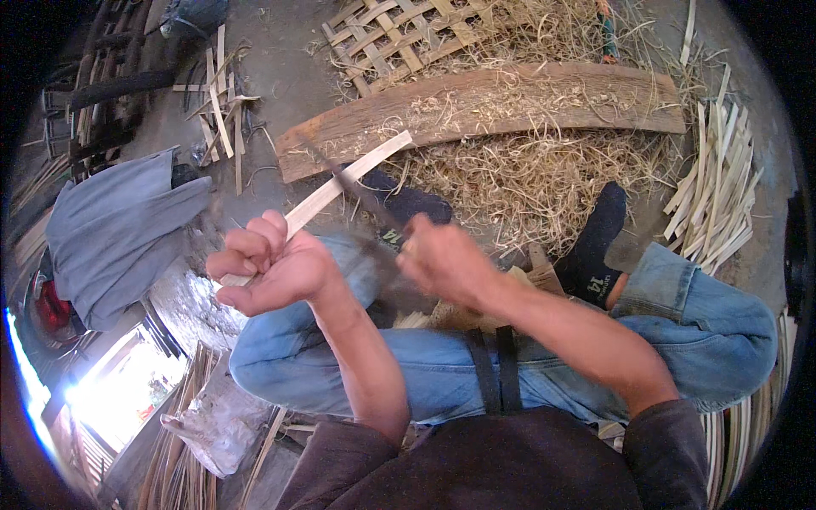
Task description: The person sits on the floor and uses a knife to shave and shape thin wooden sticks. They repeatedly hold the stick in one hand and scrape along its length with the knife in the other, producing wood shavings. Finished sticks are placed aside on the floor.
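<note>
Gripping a pale bamboo strip [340, 183], the left hand [268, 268] is curling its fingers tight around the strip's near end, palm turned up, just above the left knee. The strip is slanting up and away to the right, its far tip reaching over the edge of a long curved wooden plank [484, 106] lying on the ground. The right hand [446, 259] is closing around the handle of a knife [357, 191] — the hand is blurred, so the handle itself is hard to make out — and the dark blade is crossing the strip near its middle, touching or nearly touching it.

The person is sitting cross-legged in blue jeans [442, 365], with both feet in dark socks [595, 246] resting near the plank. A heap of fine bamboo shavings [527, 174] is spreading between the plank and the feet. Beyond the plank a piece of woven bamboo matting [399, 38] is lying flat. A bundle of cut pale strips [718, 187] is fanning out on the right, well apart from the hands. On the left a grey cloth [119, 229] is draping over something — what is under it cannot be told.
</note>
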